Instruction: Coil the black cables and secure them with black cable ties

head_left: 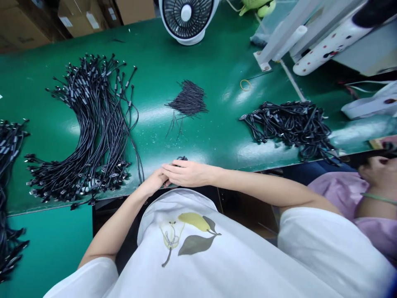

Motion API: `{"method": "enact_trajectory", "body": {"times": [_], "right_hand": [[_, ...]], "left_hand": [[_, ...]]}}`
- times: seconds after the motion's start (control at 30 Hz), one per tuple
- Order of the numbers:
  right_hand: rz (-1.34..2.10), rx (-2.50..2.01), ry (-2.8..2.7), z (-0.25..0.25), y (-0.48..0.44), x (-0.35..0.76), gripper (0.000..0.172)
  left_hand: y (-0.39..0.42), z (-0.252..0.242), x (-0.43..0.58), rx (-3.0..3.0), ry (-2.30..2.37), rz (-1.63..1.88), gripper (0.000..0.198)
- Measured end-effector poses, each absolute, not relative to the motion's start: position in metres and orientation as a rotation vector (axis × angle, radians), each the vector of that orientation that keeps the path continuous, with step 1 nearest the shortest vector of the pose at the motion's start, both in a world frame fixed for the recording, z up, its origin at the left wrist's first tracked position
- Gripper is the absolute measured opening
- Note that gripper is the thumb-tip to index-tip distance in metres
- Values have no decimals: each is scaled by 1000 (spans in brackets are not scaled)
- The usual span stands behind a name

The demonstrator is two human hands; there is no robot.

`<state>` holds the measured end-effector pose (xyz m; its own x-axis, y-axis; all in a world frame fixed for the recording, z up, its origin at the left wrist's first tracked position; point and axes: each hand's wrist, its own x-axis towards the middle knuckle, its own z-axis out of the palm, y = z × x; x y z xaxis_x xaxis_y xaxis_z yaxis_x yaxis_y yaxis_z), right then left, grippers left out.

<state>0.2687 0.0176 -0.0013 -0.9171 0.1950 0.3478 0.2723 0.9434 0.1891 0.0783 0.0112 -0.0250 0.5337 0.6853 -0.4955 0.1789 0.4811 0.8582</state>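
Observation:
My left hand [154, 182] and my right hand [187, 173] meet at the front edge of the green table, fingers closed together. A small piece of black cable [182, 158] pokes out just beyond my right fingers; the rest of it is hidden in the hands. To the left lies a large curved bundle of straightened black cables [102, 124] with connectors at both ends. Beyond my hands rests a small pile of short black ties [189, 98], a few lying loose. On the right is a heap of coiled black cables [288, 126].
A white fan [186, 18] stands at the back, with cardboard boxes [82, 16] behind the table. More cables [9, 145] lie at far left. A yellow rubber band [245, 85], a metal frame [279, 41] and a spotted white bottle [328, 49] are right. Another person's hand [376, 176] shows at far right.

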Motion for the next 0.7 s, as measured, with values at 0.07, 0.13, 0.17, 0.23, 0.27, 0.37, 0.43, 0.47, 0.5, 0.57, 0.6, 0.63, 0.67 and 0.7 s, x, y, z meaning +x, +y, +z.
{"method": "enact_trajectory", "body": {"times": [0.07, 0.13, 0.17, 0.23, 0.27, 0.37, 0.43, 0.47, 0.5, 0.57, 0.6, 0.63, 0.67, 0.7], "right_hand": [[-357, -308, -2825, 1, 17, 268, 28], [-352, -311, -2836, 2, 17, 267, 24], [-350, -326, -2833, 3, 17, 266, 22], [-335, -373, -2837, 2, 18, 265, 22], [-316, -387, -2847, 1, 18, 265, 24], [-279, -350, -2849, -3, 17, 265, 32], [-312, -325, -2831, -5, 14, 265, 32], [-338, -324, -2831, -6, 13, 265, 32], [-363, -330, -2839, -6, 11, 265, 32], [-415, -360, -2874, -6, 9, 265, 33], [-439, -372, -2898, -6, 8, 264, 33], [-464, -380, -2928, -6, 7, 263, 33], [-490, -382, -2962, -5, 7, 262, 32], [-516, -374, -3000, -5, 8, 261, 31]], "left_hand": [[7, -26, 76, 1025, 968, 343, 43], [5, -26, 74, 1003, 961, 329, 43], [4, -26, 73, 995, 961, 317, 43], [4, -26, 74, 992, 963, 295, 42], [5, -26, 74, 987, 966, 287, 41], [6, -23, 76, 942, 972, 274, 40], [6, -23, 77, 899, 973, 246, 40], [6, -23, 77, 875, 968, 227, 40], [5, -25, 77, 850, 963, 213, 41], [5, -29, 77, 807, 959, 190, 41], [5, -32, 78, 793, 963, 188, 41], [5, -34, 79, 785, 972, 194, 41], [5, -35, 81, 776, 985, 206, 40], [5, -35, 84, 764, 999, 219, 40]]}}
